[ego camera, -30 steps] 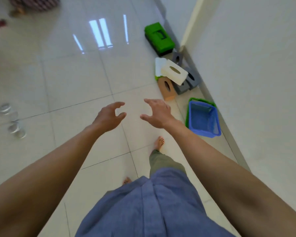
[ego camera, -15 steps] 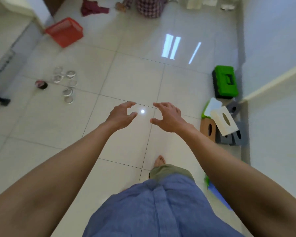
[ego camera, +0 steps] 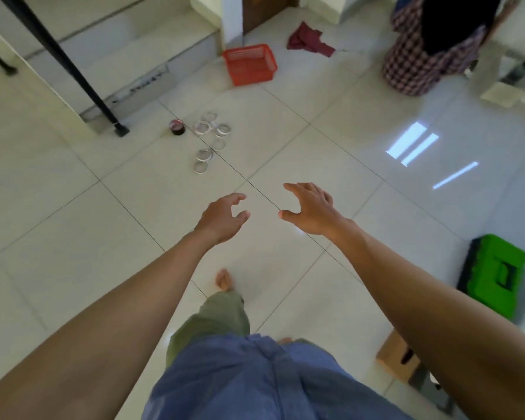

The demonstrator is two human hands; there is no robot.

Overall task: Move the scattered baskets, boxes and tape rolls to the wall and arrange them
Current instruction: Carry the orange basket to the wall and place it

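Both arms reach out over the pale tiled floor (ego camera: pixel 73 225). The left hand (ego camera: pixel 222 218) and the right hand (ego camera: pixel 311 210) hang side by side above a tile joint, a gap between them. Each is empty, with fingers spread and loosely curled and the thumb apart from them, gripping nothing.

At eleven o'clock from the hands, well apart from them, a cluster of clear tape rolls (ego camera: pixel 204 155) lies flat on the floor, with a dark tape roll (ego camera: pixel 177 128) just beside it at its ten o'clock edge. Farther out at twelve o'clock a red basket (ego camera: pixel 250 68) sits tilted near a step. At four o'clock from the right hand a green box (ego camera: pixel 494 274) lies on the floor, and at five o'clock a brown cardboard box (ego camera: pixel 396 354) shows partly from under the right forearm.

A black pole (ego camera: pixel 73 71) slants down to its foot at ten o'clock, close to the dark roll. A crumpled red cloth (ego camera: pixel 308 40) lies at one o'clock of the basket. A second person in checked fabric (ego camera: pixel 422 62) is at the two o'clock corner. One bare foot (ego camera: pixel 223 278) steps forward below the hands
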